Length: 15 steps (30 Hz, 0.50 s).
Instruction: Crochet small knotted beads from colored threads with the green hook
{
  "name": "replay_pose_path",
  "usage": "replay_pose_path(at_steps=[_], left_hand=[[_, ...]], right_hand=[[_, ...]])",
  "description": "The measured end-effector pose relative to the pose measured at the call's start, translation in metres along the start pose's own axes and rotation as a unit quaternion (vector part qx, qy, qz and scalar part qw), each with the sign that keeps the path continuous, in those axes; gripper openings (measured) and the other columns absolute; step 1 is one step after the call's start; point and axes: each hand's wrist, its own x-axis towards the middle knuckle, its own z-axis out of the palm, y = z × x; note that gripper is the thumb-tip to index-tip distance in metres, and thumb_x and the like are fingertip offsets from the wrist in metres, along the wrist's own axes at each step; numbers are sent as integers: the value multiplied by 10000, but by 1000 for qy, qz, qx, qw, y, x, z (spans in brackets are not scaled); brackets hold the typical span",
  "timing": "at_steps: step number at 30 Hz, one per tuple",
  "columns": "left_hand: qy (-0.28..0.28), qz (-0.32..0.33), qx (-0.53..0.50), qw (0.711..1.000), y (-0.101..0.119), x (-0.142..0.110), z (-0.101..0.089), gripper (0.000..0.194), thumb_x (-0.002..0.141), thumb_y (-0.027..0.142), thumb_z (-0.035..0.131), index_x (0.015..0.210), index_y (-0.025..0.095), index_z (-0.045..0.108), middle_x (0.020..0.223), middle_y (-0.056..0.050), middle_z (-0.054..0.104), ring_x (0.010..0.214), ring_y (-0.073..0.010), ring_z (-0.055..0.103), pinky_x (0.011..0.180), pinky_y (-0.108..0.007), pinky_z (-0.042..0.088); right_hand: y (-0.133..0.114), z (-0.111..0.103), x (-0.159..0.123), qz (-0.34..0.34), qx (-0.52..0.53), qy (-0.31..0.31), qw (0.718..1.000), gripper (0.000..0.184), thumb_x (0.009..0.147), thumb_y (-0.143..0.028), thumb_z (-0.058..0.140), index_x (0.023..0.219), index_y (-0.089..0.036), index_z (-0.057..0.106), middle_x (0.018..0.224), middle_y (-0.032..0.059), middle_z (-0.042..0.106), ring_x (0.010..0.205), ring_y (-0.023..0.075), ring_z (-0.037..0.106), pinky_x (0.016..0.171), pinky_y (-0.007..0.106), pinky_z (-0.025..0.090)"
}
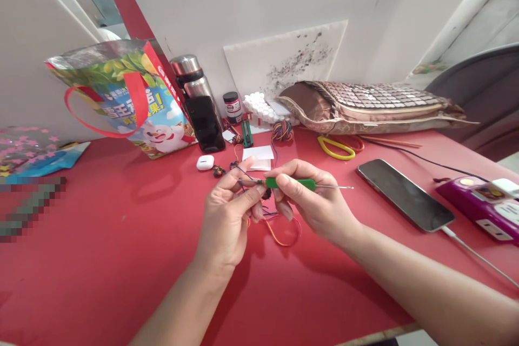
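My right hand [320, 200] grips a crochet hook [292, 184] by its green handle, with thin metal shafts sticking out at both ends. Its left shaft reaches into the fingers of my left hand [227, 211]. Those fingers pinch multicoloured yarn [276, 243], along with a small dark piece of work mostly hidden behind both hands. A yarn loop in orange and purple hangs below onto the red table [121, 259]. Beyond my hands lie a yarn ball [283, 131] and a small knotted yarn piece [219, 171].
Behind stand a shopping bag [162, 132], a thermos [203, 84], an upright phone [207, 127] and a jar [232, 107]. An earbud case [205, 162] lies left. Rightward are yellow-handled scissors [337, 150], a sequinned bag [365, 105], a charging phone [405, 194] and a purple power strip [478, 211].
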Motion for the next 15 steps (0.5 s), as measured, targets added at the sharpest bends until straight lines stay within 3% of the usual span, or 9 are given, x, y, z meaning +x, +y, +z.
replay_pose_path(at_steps=[4, 8, 15], left_hand=[[-9, -20, -27, 999, -3, 1, 1, 503, 568, 133, 1015, 1041, 198, 854, 656, 70, 692, 400, -49, 561, 415, -170, 441], [-5, -36, -48, 998, -6, -4, 5, 509, 577, 136, 1020, 1054, 182, 852, 619, 79, 661, 420, -41, 568, 437, -142, 444], [-1, -40, -55, 998, -9, -1, 2, 566, 566, 153, 1034, 1098, 162, 839, 628, 71, 672, 448, -51, 587, 449, -146, 451]], right_hand=[[-1, -1, -4, -61, -58, -8, 996, 180, 982, -336, 779, 928, -164, 761, 660, -23, 664, 478, 90, 605, 489, 235, 508], [2, 1, -4, -99, -81, 29, 991, 167, 989, -329, 768, 937, -171, 757, 641, -31, 661, 470, 94, 612, 480, 231, 526], [6, 4, -5, -71, -77, 52, 993, 227, 975, -385, 788, 899, -175, 746, 645, -31, 659, 459, 94, 613, 482, 232, 516]])
